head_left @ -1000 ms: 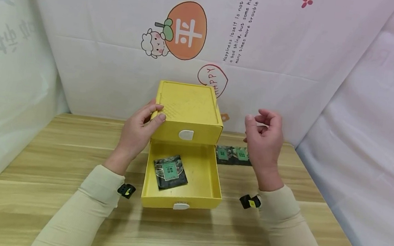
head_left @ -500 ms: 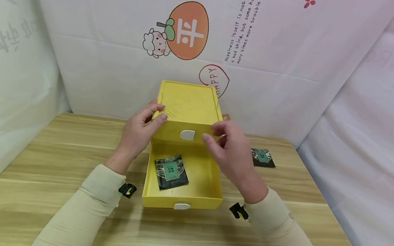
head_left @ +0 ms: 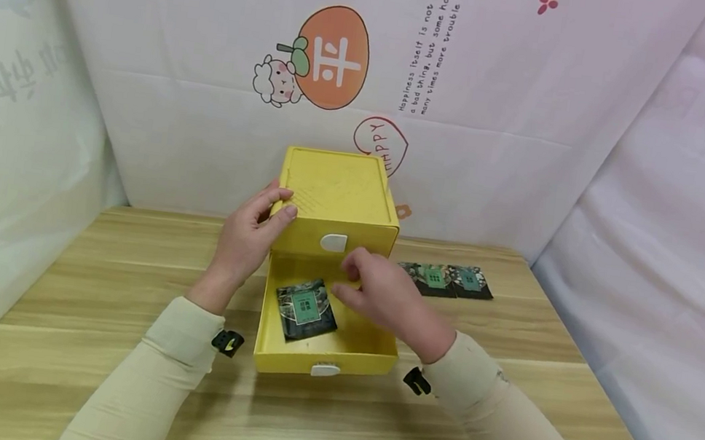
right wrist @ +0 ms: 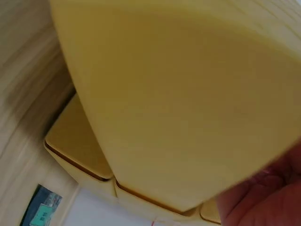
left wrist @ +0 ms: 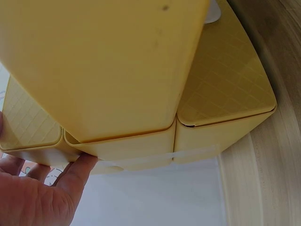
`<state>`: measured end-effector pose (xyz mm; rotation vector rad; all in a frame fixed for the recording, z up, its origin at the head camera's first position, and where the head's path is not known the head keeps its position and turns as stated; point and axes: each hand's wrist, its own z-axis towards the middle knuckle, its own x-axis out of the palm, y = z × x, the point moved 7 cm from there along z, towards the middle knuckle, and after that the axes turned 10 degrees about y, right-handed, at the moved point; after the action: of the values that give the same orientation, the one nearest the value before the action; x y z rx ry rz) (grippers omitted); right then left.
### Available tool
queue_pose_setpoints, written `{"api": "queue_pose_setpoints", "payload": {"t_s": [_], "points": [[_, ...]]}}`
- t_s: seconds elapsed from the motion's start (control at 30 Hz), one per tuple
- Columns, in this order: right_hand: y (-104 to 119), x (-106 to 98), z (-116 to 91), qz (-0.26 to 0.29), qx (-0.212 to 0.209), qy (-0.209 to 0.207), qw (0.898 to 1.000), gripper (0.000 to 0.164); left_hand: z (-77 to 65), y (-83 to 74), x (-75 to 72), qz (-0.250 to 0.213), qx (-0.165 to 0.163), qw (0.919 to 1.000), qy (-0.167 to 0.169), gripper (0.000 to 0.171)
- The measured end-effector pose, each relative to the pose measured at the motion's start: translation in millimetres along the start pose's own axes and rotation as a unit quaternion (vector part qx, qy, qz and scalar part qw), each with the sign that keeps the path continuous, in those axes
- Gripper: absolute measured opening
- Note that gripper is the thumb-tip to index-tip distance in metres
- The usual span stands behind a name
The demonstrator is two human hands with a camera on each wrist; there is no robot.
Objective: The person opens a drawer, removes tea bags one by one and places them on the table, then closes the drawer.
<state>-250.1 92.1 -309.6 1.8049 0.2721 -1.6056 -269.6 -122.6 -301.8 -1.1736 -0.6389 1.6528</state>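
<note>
"Yellow, the whole cabinet [head_left: 338, 187]; the left hand [head_left: 247, 236] is clamped on its upper left edge, thumb at the front corner; I'd want that grip firm, since a knock on the drawer could shift or tip the box."

"And the open drawer [head_left: 289, 363]?"

"The middle one of three, judging by the left wrist view, and pulled well out; the dark packet [head_left: 306, 310] lies skewed on its floor, nearer the left wall; something that flat probably lifts best with a nail under one edge, or slid against the wall first, not pinched at its centre."

"What sits above it?"

"The closed top drawer [head_left: 299, 235]; it overhangs the back of the open one, so coming in from the front should spare the knuckles."

"Then the right hand [head_left: 383, 293]?"

"Over the drawer's right side, apart from the packet; thumb and forefinger are parted, nothing seen between them; whether it touches the drawer wall I cannot tell; it also hides the drawer's back right corner."

"Anything else to watch, going right?"

"The black clip [head_left: 417, 381] at the right cuff hangs near the drawer's front corner and might catch; beyond, further packets [head_left: 434, 278] lie in a row on the tabletop [head_left: 548, 347], partly behind that hand; I'd swing the forearm clear of them."
</note>
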Motion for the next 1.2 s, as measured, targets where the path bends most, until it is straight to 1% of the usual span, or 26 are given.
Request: {"api": "queue_pose_setpoints", "payload": {"t_s": [0.17, 0.27, 0.5, 0.63, 0.8, 1.07, 1.2], "points": [[0.1, 15.8, 5.2, -0.015, 0.012, 0.051, 0.999, 0.036, -0.1, 0.5, 0.2, -0.002, -0.003, 1.0000, -0.001, 0.047], [2.2, 22.5, 8.6, -0.028, 0.016, 0.071, 0.997, 0.038, 0.4, 1.0, -0.3, -0.004, -0.003, 1.0000, -0.003, 0.047], [7.5, 34.1, 14.3, -0.073, 0.018, 0.094, 0.993, 0.040, 0.8, 2.0, -0.5, -0.006, -0.004, 1.0000, -0.002, 0.047], [9.1, 37.7, 16.7, -0.089, 0.020, 0.095, 0.991, 0.039, 0.8, 0.6, -0.7, -0.005, -0.001, 1.0000, -0.003, 0.046], [10.1, 40.2, 20.7, -0.091, 0.022, 0.098, 0.991, 0.040, 1.8, 0.5, -1.2, -0.006, 0.001, 1.0000, -0.004, 0.045], [5.9, 46.1, 27.3, -0.073, 0.068, 0.131, 0.986, 0.050, 2.3, -0.1, -1.8, 0.000, 0.003, 1.0000, -0.005, 0.045], [5.1, 49.3, 27.6, -0.065, 0.077, 0.139, 0.985, 0.053, 1.7, 0.0, -1.1, 0.004, 0.003, 1.0000, -0.004, 0.044]]}}
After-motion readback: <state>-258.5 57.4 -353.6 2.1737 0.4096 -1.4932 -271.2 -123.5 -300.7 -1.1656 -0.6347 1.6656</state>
